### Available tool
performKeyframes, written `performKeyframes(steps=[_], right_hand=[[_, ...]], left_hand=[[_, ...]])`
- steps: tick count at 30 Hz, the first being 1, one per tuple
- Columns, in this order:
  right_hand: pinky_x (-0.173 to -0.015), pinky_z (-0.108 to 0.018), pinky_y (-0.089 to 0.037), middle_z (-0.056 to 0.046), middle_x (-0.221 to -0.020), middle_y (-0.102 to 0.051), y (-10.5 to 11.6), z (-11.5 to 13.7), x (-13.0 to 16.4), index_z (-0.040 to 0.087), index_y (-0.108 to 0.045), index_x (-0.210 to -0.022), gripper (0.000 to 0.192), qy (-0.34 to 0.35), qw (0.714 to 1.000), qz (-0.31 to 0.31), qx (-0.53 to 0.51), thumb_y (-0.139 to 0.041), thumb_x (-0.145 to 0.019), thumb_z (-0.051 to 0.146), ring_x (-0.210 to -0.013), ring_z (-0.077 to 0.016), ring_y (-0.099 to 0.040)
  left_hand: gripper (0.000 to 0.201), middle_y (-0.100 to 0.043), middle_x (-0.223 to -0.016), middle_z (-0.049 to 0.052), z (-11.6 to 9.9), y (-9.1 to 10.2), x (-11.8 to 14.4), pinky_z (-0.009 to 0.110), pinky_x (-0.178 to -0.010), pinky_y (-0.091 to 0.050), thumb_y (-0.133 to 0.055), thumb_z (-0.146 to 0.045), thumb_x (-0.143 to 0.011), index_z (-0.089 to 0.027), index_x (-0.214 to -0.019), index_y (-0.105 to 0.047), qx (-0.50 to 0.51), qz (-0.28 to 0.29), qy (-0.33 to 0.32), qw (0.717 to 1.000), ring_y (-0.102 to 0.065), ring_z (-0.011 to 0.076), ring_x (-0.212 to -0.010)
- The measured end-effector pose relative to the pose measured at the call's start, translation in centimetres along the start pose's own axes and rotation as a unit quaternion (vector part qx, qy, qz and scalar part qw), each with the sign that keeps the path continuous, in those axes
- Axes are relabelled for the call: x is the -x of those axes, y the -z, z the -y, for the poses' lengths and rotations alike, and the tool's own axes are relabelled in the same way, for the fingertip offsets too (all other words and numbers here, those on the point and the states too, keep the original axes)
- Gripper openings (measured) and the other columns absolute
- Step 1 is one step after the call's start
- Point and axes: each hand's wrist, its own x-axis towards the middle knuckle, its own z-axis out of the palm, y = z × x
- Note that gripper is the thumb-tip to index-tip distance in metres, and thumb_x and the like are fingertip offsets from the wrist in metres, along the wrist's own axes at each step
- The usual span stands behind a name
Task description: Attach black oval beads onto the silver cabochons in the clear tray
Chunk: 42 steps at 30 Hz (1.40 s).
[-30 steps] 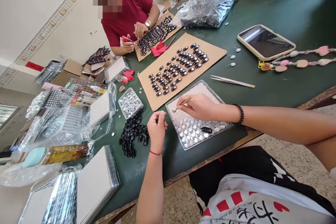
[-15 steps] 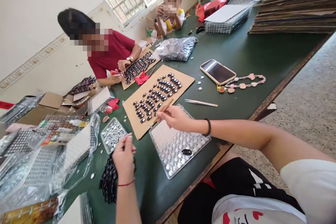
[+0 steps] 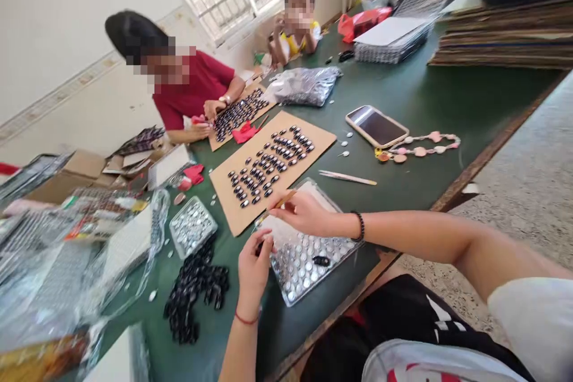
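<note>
My left hand (image 3: 253,271) is closed, pinching a small black oval piece (image 3: 259,248) partly hidden by the fingertips. Close beside it, my right hand (image 3: 308,218) grips a thin wooden stick (image 3: 285,198), whose lower tip points toward the left fingers. Both hands are over the corner of a clear tray (image 3: 319,192) with rows of round silvery pieces (image 3: 308,259). One black piece (image 3: 321,261) lies on those rows. Beyond the hands, a cardboard sheet (image 3: 228,215) bears rows of black pieces with pale centres (image 3: 268,161). A heap of black pieces (image 3: 183,298) lies left of my left hand.
A clear box (image 3: 193,227) of silvery pieces stands left of the cardboard. Tweezers (image 3: 347,177) and a phone (image 3: 378,125) with a bead strap lie to the right. Two people sit across the table. Plastic packs (image 3: 67,274) crowd the left side.
My left hand has moved right, from beside the black heap to the stick's lower end, uncovering more of the heap. My right hand has shifted slightly down and right with the stick.
</note>
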Motion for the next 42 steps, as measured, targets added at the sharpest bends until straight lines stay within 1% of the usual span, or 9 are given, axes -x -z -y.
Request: performKeyframes(steps=[4, 8, 10, 12, 22, 26, 30, 35, 42], right_hand=[[-0.05, -0.02, -0.036, -0.003, -0.07, -0.058, -0.7, 0.4, 1.0, 0.014, -0.056, -0.083, 0.02, 0.007, 0.999, 0.026, 0.024, -0.045, -0.084, 0.03, -0.056, -0.0088, -0.048], [-0.059, -0.023, -0.039, -0.004, -0.073, -0.062, -0.8, 0.3, 2.2, 0.015, -0.055, -0.084, 0.02, 0.122, 0.98, 0.094, 0.128, -0.04, -0.087, 0.028, -0.063, -0.0114, -0.054], [-0.063, -0.023, -0.04, -0.004, -0.077, -0.063, -0.8, 0.1, 2.6, 0.015, -0.054, -0.088, 0.016, 0.186, 0.963, 0.106, 0.162, -0.041, -0.086, 0.025, -0.068, -0.012, -0.056], [-0.063, -0.023, -0.04, -0.003, -0.079, -0.064, -0.8, -0.1, 2.8, 0.016, -0.053, -0.09, 0.013, 0.214, 0.953, 0.113, 0.184, -0.042, -0.086, 0.023, -0.068, -0.0119, -0.056], [-0.058, -0.023, -0.04, -0.003, -0.07, -0.063, -0.5, 0.3, 2.5, 0.016, -0.05, -0.08, 0.014, 0.202, 0.951, 0.098, 0.212, -0.04, -0.087, 0.023, -0.061, -0.0117, -0.055], [-0.056, -0.023, -0.039, -0.003, -0.068, -0.062, -0.5, 0.1, 2.6, 0.015, -0.05, -0.079, 0.017, 0.189, 0.952, 0.096, 0.22, -0.039, -0.088, 0.024, -0.059, -0.0121, -0.055], [-0.055, -0.023, -0.039, -0.002, -0.067, -0.062, -0.5, -0.1, 2.7, 0.016, -0.051, -0.08, 0.017, 0.184, 0.95, 0.104, 0.229, -0.038, -0.088, 0.025, -0.06, -0.0121, -0.055], [-0.056, -0.023, -0.039, -0.002, -0.07, -0.063, -0.5, -0.2, 2.8, 0.017, -0.051, -0.08, 0.014, 0.184, 0.95, 0.096, 0.232, -0.041, -0.087, 0.024, -0.061, -0.0121, -0.057], [-0.056, -0.024, -0.038, -0.002, -0.068, -0.063, -0.5, -0.4, 3.1, 0.017, -0.052, -0.081, 0.015, 0.203, 0.94, 0.115, 0.25, -0.041, -0.087, 0.025, -0.058, -0.0118, -0.055]], left_hand=[[0.027, -0.055, -0.053, -0.001, 0.4, 0.4, 0.3, 0.02, -0.049, -0.037, -0.056, -0.04, -0.071, -0.014, -0.075, -0.062, -0.016, -0.013, 0.006, 1.0, -0.049, 0.0097, -0.049], [0.028, -0.055, -0.059, -0.002, 0.4, 0.6, 0.7, 0.019, -0.048, -0.034, -0.061, -0.038, -0.067, -0.015, -0.083, -0.065, -0.029, -0.004, -0.004, 1.0, -0.042, 0.007, -0.048], [0.031, -0.054, -0.06, -0.003, 0.3, 0.6, 0.8, 0.019, -0.048, -0.032, -0.061, -0.037, -0.066, -0.017, -0.09, -0.065, -0.039, 0.004, -0.022, 0.999, -0.037, 0.0061, -0.048], [0.032, -0.053, -0.061, -0.003, 0.2, 0.6, 0.8, 0.019, -0.049, -0.032, -0.061, -0.035, -0.067, -0.017, -0.093, -0.065, -0.036, 0.01, -0.024, 0.999, -0.034, 0.006, -0.048], [0.037, -0.038, -0.048, -0.005, 0.1, 0.5, 0.9, 0.02, -0.049, -0.029, -0.061, -0.038, -0.067, -0.018, -0.097, -0.067, -0.036, 0.011, 0.018, 0.999, -0.029, 0.0066, -0.047], [0.04, -0.037, -0.048, -0.006, 0.1, 0.4, 1.0, 0.021, -0.049, -0.029, -0.06, -0.039, -0.068, -0.019, -0.102, -0.065, -0.028, 0.019, 0.017, 0.999, -0.028, 0.0067, -0.048], [0.042, -0.045, -0.052, -0.004, 0.1, 0.4, 1.0, 0.021, -0.05, -0.031, -0.06, -0.039, -0.068, -0.019, -0.105, -0.064, -0.012, 0.023, 0.015, 1.0, -0.031, 0.007, -0.049], [0.035, -0.058, -0.064, 0.0, 0.0, 0.5, 1.0, 0.021, -0.052, -0.034, -0.06, -0.039, -0.069, -0.018, -0.096, -0.067, -0.018, 0.028, 0.01, 0.999, -0.035, 0.007, -0.05], [0.035, -0.062, -0.068, 0.001, 0.1, 0.3, 0.9, 0.021, -0.051, -0.035, -0.061, -0.038, -0.068, -0.018, -0.096, -0.067, -0.012, 0.029, 0.013, 0.999, -0.039, 0.0077, -0.05]])
